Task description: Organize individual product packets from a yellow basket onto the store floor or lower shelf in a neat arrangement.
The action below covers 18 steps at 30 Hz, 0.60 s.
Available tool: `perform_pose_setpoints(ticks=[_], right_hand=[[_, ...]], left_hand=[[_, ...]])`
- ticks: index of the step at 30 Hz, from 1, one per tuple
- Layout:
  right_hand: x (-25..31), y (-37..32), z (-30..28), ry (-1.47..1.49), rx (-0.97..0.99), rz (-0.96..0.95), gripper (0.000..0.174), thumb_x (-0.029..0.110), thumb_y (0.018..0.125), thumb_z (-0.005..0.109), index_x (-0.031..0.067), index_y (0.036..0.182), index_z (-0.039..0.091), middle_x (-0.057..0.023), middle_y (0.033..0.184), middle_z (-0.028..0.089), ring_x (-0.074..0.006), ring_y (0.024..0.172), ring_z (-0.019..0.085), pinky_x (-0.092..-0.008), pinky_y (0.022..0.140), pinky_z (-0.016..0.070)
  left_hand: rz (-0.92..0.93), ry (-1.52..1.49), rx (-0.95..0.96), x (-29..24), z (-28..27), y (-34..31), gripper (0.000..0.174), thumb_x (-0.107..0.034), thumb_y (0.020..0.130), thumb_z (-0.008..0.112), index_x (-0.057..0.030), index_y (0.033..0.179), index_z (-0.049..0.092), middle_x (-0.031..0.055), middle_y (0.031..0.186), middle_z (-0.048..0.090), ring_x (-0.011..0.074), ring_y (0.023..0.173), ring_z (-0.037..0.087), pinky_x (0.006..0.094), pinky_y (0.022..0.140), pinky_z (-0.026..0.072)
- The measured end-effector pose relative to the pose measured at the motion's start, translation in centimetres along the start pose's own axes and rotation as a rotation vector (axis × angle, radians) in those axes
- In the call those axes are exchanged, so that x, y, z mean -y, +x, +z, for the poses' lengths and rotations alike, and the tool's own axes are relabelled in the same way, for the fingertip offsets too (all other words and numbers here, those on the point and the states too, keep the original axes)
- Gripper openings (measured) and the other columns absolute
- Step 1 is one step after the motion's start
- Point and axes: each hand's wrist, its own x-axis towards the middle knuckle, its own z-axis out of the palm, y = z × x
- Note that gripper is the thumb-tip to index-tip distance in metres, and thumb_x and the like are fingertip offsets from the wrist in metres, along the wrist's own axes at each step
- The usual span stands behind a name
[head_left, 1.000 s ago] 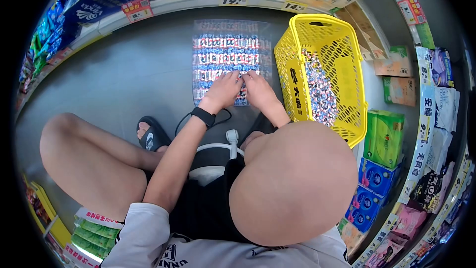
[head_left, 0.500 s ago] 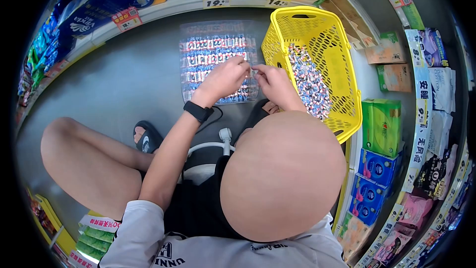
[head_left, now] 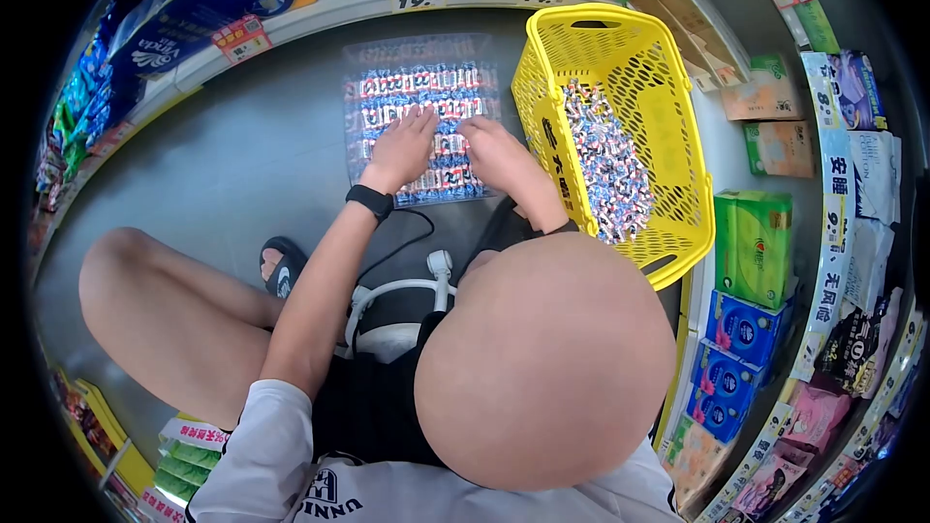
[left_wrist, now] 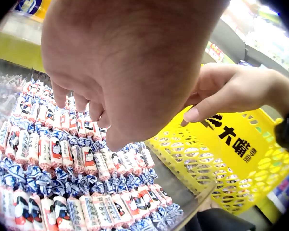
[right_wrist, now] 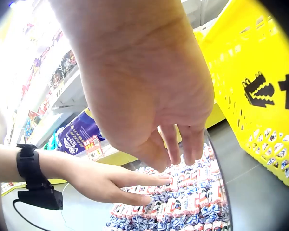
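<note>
With your left hand (head_left: 402,147) and right hand (head_left: 492,150) both open and empty on the candies (head_left: 426,83) beside the basket (head_left: 670,126), press lightly so you don't knock the rows crooked.

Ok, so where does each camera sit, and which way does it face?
Head: on the head, facing down at sweets and a yellow basket on the floor; shows left hand, right hand, a knee.
Left wrist: behind the left hand, facing down onto the sweets.
Right wrist: behind the right hand, facing sweets and shelves.
Shared: both wrist views catch the opposite hand and the basket.
</note>
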Motion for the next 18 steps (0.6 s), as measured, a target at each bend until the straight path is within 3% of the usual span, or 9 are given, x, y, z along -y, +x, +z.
perform_pose_setpoints(ticks=[1,4,5,9,11,18], right_hand=[[-0.1,0.5,0.8,-0.087,0.015,0.009,0.04,-0.005,0.084,0.06,-0.0044,0.123,0.068,-0.023,0.132,0.066,-0.0398,0.127,0.061,-0.0456,0.109,0.0496],[0.3,1.8,1.9,-0.163,0.044,0.009,0.039,-0.004,0.085,0.06,-0.0043,0.123,0.068,-0.0224,0.138,0.064,-0.0385,0.13,0.06,-0.0439,0.111,0.0492],[0.4,2.5,1.9,-0.182,0.165,0.053,0.043,-0.001,0.087,0.06,-0.0028,0.13,0.065,-0.0206,0.145,0.06,-0.0376,0.136,0.056,-0.0468,0.114,0.0465],[-0.3,3.7,4.9,-0.312,0.222,0.115,0.052,0.006,0.095,0.058,0.0005,0.147,0.055,-0.0148,0.158,0.05,-0.0351,0.148,0.044,-0.0526,0.12,0.0365],[-0.4,3.9,5.5,-0.322,0.21,0.115,0.052,0.007,0.095,0.057,0.001,0.147,0.055,-0.0136,0.159,0.049,-0.0346,0.149,0.043,-0.0516,0.12,0.0361],[-1.0,4.3,6.5,-0.407,0.304,0.137,0.056,0.01,0.095,0.058,0.0022,0.15,0.052,-0.01,0.163,0.045,-0.0327,0.151,0.04,-0.0512,0.121,0.0355]], left_hand=[[-0.007,0.012,0.026,0.2,0.1,0.0,0.061,-0.018,0.097,0.062,-0.0011,0.153,0.045,0.0152,0.162,0.044,0.0357,0.151,0.041,0.0485,0.12,0.041],[-0.028,0.014,0.062,0.9,1.0,0.1,0.063,-0.019,0.097,0.062,-0.0017,0.155,0.043,0.0132,0.164,0.043,0.0353,0.151,0.04,0.05,0.121,0.0399],[-0.019,0.015,0.055,1.2,1.4,0.1,0.064,-0.019,0.097,0.061,-0.0019,0.156,0.043,0.0125,0.164,0.043,0.0353,0.151,0.04,0.05,0.121,0.0395],[-0.021,0.037,0.083,1.0,1.0,-0.3,0.064,-0.019,0.099,0.06,-0.0045,0.158,0.041,0.0128,0.163,0.045,0.0363,0.151,0.041,0.0502,0.121,0.0389],[-0.013,0.047,0.073,0.6,1.0,-0.5,0.058,-0.02,0.1,0.059,-0.0022,0.154,0.047,0.0142,0.161,0.047,0.0347,0.15,0.042,0.0493,0.122,0.0375],[-0.022,-0.009,0.058,0.8,1.5,-0.7,0.061,-0.02,0.099,0.06,-0.0002,0.155,0.044,0.0158,0.162,0.044,0.0336,0.15,0.042,0.0479,0.122,0.037]])
